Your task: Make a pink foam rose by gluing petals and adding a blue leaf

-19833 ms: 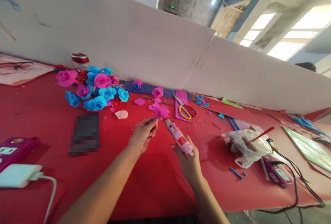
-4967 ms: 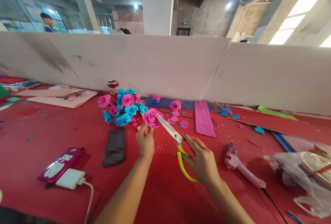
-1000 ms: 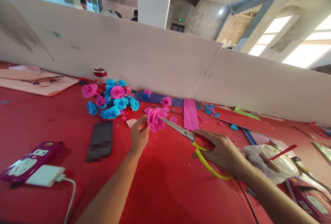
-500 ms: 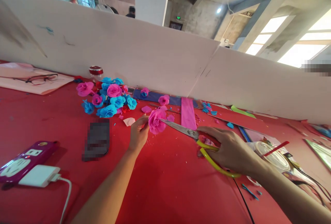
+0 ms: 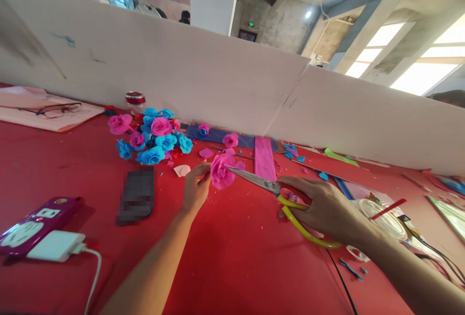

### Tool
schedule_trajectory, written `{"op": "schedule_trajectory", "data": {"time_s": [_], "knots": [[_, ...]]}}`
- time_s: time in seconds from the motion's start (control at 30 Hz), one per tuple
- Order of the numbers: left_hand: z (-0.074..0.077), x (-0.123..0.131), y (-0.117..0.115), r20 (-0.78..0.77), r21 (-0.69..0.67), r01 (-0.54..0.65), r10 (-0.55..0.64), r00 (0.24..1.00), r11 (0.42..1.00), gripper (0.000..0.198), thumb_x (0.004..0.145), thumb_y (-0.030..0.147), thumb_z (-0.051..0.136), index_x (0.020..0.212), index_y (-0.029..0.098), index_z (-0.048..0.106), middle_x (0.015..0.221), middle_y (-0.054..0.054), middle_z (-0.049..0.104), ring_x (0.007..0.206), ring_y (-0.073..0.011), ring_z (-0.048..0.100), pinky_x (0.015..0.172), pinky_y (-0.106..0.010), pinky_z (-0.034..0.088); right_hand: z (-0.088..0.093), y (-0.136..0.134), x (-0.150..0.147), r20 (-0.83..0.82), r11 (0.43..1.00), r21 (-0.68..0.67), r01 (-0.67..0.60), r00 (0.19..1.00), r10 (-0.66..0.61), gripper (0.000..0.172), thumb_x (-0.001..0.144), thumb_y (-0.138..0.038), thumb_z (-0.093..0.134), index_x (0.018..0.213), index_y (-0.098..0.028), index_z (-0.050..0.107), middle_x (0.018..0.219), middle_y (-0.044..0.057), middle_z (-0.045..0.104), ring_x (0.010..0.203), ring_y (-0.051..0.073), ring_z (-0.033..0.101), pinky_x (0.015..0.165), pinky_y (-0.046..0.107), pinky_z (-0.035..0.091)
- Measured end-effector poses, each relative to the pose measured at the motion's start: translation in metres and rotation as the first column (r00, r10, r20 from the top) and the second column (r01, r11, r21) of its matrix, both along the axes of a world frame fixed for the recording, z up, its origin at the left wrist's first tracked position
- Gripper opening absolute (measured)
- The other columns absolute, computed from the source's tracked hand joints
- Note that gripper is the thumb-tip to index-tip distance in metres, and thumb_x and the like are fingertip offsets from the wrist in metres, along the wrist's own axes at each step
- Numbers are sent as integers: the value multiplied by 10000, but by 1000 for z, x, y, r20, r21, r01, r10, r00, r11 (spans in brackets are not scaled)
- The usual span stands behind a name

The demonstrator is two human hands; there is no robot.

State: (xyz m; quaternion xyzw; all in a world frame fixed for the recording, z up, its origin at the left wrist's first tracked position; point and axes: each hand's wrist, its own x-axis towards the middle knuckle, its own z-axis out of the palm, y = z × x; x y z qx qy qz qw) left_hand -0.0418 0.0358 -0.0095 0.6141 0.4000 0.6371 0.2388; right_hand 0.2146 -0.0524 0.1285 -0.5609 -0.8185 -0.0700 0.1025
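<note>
Head view: items on and above your counter (image 5: 247, 261).

Item: pink paper flower (image 5: 221, 172), raised, face towards you, nearer than the loose petals (image 5: 206, 153).

Item: left hand (image 5: 196, 186), fingers narrow, pinching the flower at its left side; the exact grip behind it is hidden.

Item: scissors (image 5: 254, 179), blades together as far as shows, tip at the flower's face.

Item: right hand (image 5: 323, 203), fingers wrapped about the handles, one yellow loop showing.

Change, against some twenty seconds ago: the scissors, then lying on the magenta paper strip (image 5: 265, 160), are now in your right hand; the glue gun (image 5: 289, 195), then held there, lies partly hidden beneath it. Over the last half second, flower and blades barely shift.

Meaning, by judgement: gluing has given way to tip work on the flower, where thin paper could tear.

Unchanged: mixed bouquet (image 5: 152, 156), far left.
</note>
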Motion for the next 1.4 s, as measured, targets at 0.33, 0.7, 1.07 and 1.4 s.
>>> {"op": "schedule_trajectory", "data": {"time_s": [0.33,0.7,1.07,1.4], "knots": [[0,1,0,33,-48,-8,10,999,999,198,792,234,524,808,212,720,863,-43,714,849,-188,619,871,-341,464,-2,0,5,-24,998,-61,10,1000,-12,345,758,-326,580,1101,-309,609,958,-2,719,716,173,678,598,247,489],[2,7,-5,158,-153,-70,94,983,986,143,782,214,558,697,191,671,623,7,590,640,-138,519,640,-240,447,-54,-28,-18,-388,976,-1,218,900,-201,501,764,-439,595,1197,-230,455,967,76,670,808,241,663,643,315,512],[-3,10,-10,40,-91,-86,90,995,992,148,801,276,578,758,181,683,683,4,626,714,-142,574,661,-228,433,-103,-42,-53,-504,968,22,250,839,-205,443,735,-363,636,1149,-245,532,1085,84,662,948,252,655,725,332,539],[-3,13,-13,-55,-14,-119,118,992,993,148,821,258,553,763,178,662,775,-24,638,740,-148,552,691,-249,441,-110,-49,-65,-596,967,-46,251,770,-228,484,737,-431,654,1166,-234,547,1090,106,661,942,251,660,770,346,543]]}}
